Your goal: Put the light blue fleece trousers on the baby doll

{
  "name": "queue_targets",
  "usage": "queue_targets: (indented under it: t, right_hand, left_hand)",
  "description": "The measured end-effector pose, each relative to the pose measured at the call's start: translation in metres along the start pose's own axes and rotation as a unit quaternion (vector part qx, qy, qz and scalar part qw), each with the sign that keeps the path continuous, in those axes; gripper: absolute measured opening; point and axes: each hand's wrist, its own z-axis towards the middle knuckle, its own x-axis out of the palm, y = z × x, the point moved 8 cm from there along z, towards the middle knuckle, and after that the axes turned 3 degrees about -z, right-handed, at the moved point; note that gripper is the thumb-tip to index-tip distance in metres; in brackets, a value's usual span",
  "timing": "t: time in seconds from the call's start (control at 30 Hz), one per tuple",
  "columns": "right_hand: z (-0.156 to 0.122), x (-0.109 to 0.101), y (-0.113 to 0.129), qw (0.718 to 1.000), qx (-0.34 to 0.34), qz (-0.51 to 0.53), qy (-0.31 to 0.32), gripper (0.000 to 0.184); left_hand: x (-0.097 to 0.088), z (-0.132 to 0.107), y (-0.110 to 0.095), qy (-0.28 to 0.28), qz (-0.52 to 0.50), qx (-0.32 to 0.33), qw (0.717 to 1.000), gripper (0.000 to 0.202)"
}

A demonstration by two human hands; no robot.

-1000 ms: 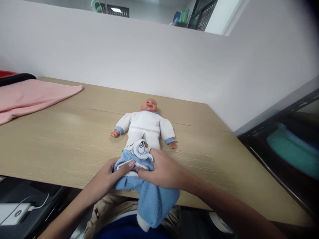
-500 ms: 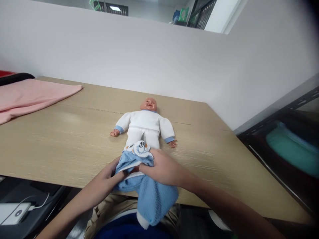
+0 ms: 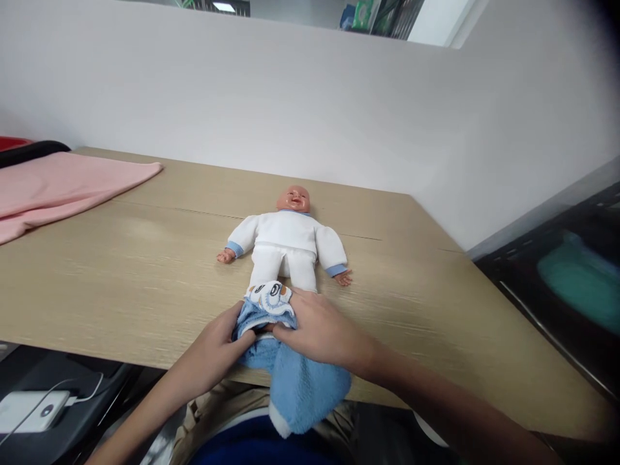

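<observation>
Left hand (image 3: 217,352): pinching the blue fluffy pants (image 3: 285,361) at the table's (image 3: 121,271) near edge.
Right hand (image 3: 317,329): pinching them too.
Doll (image 3: 288,248): lying mid-table.
Change: the pants have slid a bit further up the legs.

Blue garment (image 3: 290,381) hides the doll's (image 3: 289,242) feet.

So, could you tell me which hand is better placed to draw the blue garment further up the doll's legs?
Probably the right hand: it lies on top of the blue garment, fingers beside the doll. The left hand grips only its left edge.
</observation>
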Motion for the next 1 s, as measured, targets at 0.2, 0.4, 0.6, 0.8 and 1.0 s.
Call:
queue_targets:
  t: [0.2,0.4,0.6,0.8,1.0]
  right_hand:
    - [0.005,-0.006,-0.010,1.000,0.000,0.019,-0.021,0.021]
    - [0.008,-0.009,-0.022,0.998,0.036,-0.038,-0.047,0.026]
    - [0.004,-0.007,-0.018,0.996,0.081,-0.042,0.013,0.013]
    - [-0.003,0.004,-0.016,0.992,0.077,-0.088,0.053,0.010]
    - [-0.010,0.010,-0.012,0.987,0.095,-0.113,0.055,0.037]
  left_hand:
    - [0.004,0.021,-0.001,0.004,-0.025,0.006,1.000,0.052]
    - [0.002,0.044,-0.009,0.019,0.014,0.016,1.000,0.042]
    - [0.003,0.033,-0.017,0.090,0.036,0.008,0.995,0.039]
    - [0.006,0.016,-0.014,0.080,0.128,-0.016,0.988,0.039]
    - [0.010,0.009,-0.009,0.081,0.161,-0.005,0.984,0.031]
